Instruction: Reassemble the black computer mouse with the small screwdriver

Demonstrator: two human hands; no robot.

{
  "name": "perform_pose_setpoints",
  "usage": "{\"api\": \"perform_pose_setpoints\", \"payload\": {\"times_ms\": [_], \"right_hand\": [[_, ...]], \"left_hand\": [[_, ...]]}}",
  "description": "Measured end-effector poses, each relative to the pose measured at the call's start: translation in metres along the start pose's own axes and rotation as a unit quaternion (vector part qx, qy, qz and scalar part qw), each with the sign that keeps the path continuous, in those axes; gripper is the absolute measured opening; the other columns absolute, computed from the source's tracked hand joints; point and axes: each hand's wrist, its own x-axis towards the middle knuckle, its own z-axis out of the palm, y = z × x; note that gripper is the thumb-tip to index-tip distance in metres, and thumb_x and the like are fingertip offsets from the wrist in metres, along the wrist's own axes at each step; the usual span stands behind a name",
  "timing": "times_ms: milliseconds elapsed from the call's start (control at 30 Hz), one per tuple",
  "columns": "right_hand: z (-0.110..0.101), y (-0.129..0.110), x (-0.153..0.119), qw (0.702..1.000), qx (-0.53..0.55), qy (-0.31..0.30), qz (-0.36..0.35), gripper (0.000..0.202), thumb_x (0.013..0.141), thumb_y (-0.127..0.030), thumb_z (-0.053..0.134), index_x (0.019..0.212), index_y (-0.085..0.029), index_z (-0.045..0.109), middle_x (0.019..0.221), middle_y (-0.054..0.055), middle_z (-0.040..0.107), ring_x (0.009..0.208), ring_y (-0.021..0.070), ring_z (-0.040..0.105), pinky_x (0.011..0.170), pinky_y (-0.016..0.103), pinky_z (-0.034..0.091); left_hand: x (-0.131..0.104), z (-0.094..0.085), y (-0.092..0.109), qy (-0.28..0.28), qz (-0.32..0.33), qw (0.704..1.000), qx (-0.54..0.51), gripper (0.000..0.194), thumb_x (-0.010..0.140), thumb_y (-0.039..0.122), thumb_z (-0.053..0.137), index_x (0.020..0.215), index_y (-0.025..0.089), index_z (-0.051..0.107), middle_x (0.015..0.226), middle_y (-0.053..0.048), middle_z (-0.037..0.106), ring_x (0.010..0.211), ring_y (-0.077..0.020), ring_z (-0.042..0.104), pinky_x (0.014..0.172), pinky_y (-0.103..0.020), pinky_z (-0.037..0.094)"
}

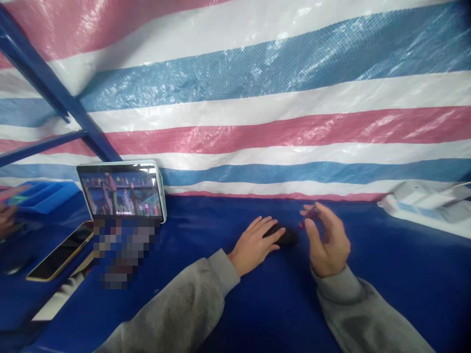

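My left hand rests on the blue tabletop, its fingers over the far side of a black computer mouse and its thumb along the near side. The mouse's left end is hidden under the fingers. Just to the right, my right hand is raised a little above the table, thumb and fingers pinched together. Between them is a small dark red-purple piece, partly covered by the fingers and too blurred to name. A small gap separates this hand from the mouse.
A tablet playing a video stands at the left back. Left of it are a phone, a blue divided tray and another person's blurred hand. A white power strip with plugs lies at right. Striped sheeting hangs behind.
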Motion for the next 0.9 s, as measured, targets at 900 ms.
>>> {"api": "perform_pose_setpoints", "payload": {"times_ms": [900], "right_hand": [[-0.010, -0.001, 0.007, 0.991, -0.103, 0.020, -0.083, 0.049, 0.081, -0.017, 0.069, 0.128, -0.022, 0.059, 0.099, 0.008, 0.068, 0.088, 0.0228, 0.064, 0.083, 0.044, 0.053]], "left_hand": [[0.000, -0.010, 0.003, -0.014, 0.010, 1.000, -0.012, 0.045, 0.099, 0.026, 0.044, 0.143, 0.020, 0.042, 0.149, -0.011, 0.044, 0.143, -0.0244, 0.035, 0.118, -0.049, 0.031]]}}
